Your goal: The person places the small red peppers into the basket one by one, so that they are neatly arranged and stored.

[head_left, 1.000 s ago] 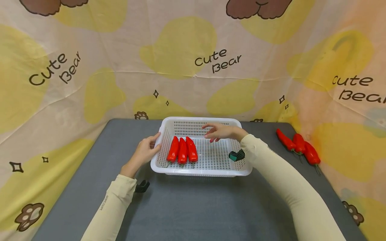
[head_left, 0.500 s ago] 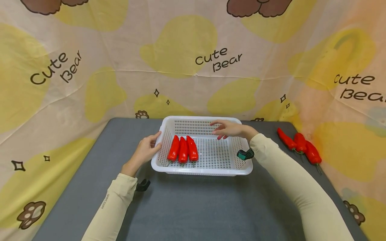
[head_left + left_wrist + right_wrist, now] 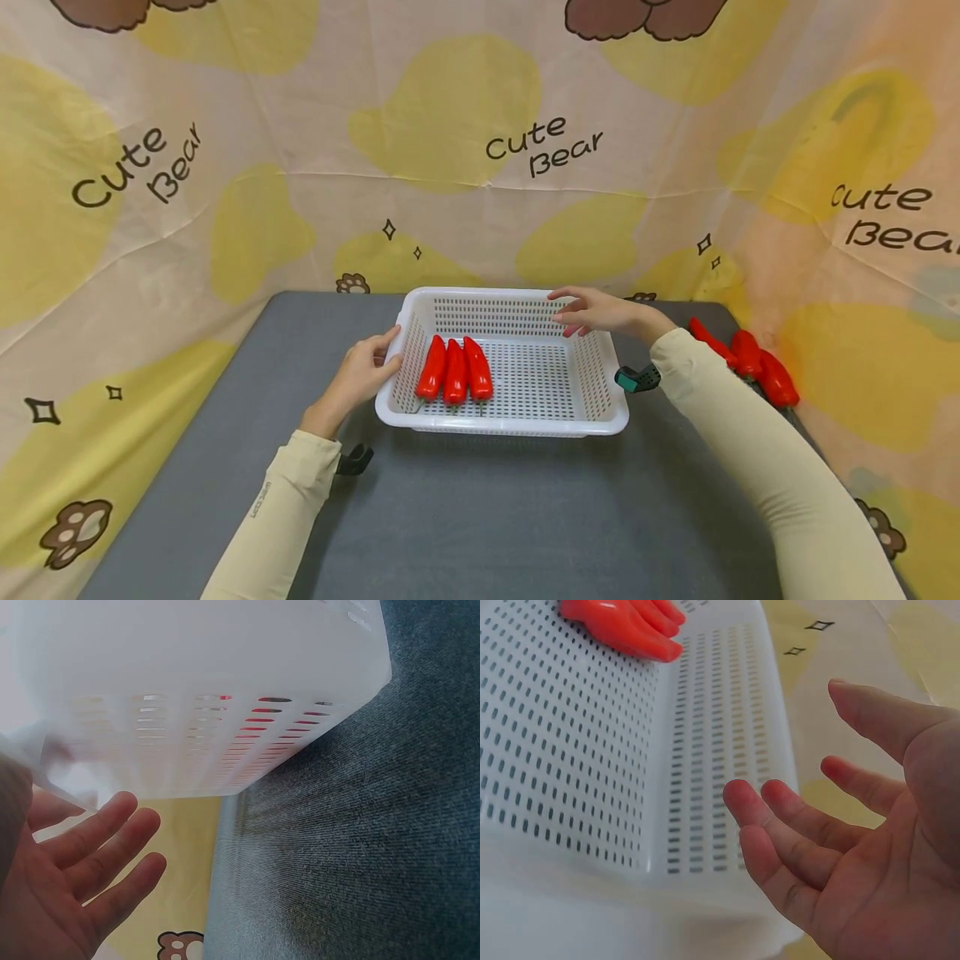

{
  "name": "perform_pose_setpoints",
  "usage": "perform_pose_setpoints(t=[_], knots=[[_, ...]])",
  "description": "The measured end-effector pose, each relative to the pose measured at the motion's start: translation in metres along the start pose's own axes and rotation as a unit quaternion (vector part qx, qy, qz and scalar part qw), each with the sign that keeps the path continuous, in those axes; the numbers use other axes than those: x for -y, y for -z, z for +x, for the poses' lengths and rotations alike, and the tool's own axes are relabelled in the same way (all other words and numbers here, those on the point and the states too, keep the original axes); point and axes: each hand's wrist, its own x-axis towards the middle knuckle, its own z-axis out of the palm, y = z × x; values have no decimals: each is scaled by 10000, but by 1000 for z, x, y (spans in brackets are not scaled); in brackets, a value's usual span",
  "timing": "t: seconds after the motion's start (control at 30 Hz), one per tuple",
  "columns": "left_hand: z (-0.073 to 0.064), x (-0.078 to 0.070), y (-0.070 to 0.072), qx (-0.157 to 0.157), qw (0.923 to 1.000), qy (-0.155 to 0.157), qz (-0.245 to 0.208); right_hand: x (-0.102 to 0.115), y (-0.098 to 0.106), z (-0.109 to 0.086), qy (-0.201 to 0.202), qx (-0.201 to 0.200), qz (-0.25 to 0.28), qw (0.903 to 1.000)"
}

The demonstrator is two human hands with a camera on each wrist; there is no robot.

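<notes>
A white plastic basket (image 3: 502, 426) stands at the far middle of the table, with three red peppers (image 3: 454, 375) lying side by side in its left part. My left hand (image 3: 358, 373) holds the basket's left rim, thumb over the edge; in the left wrist view several fingers (image 3: 112, 859) extend loosely below the rim, outside the wall. Over the basket's back right corner hovers my right hand (image 3: 603, 311), fingers relaxed and spread, with nothing in them. The right wrist view shows its bent fingers (image 3: 802, 855) beside the perforated basket wall (image 3: 705, 750).
Three more red peppers (image 3: 777, 380) lie by the table's right edge, partly behind the right sleeve (image 3: 765, 467). A printed cloth (image 3: 480, 125) hangs around the back and sides of the grey table (image 3: 480, 517).
My right hand has moved right and slightly away, from above the basket's middle to its back right corner. The left hand stays at the rim, and the peppers keep their places.
</notes>
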Motion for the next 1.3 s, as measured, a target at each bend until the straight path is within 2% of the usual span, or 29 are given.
perform_pose_setpoints(t=[0.3,0.67,0.93,1.3], knots=[[0,0,0,-10,10000,-11,59,-10,14,-12,69,-73,190,9998],[0,-2,0,54,9999,92,35,-29,37,-43,70,-387,224,9990],[-1,-3,2,12,10000,67,20,-44,51,-63,-185,-611,208,9977],[-1,-1,1,41,10000,61,28,-67,71,-98,-518,-782,285,9952]])
